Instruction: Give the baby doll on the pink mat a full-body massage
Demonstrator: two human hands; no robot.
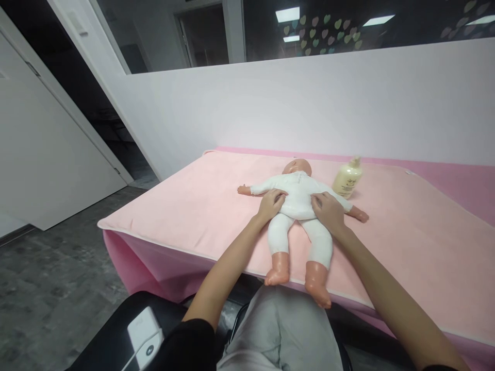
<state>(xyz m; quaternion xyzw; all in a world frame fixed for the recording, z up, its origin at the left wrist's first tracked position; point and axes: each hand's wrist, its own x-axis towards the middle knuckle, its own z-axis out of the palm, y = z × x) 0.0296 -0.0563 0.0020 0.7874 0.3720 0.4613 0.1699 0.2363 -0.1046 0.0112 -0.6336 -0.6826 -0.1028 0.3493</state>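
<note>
A white-clad baby doll [297, 202] lies on a pink blanket [185, 201]. The left hand [272, 204] and right hand [328, 210] touch the doll's waist from either side. A pale-yellow pump bottle [347, 179] stands just beyond the doll's outstretched right-side arm.

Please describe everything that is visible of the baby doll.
The baby doll has a bald head, hands and feet of shiny, plastic-looking orange-brown material, and a white suit. It lies on the pale pink blanket, head away from the person, arms spread, legs apart, feet at the near edge. The person's left hand and right hand touch its torso's sides.
</note>
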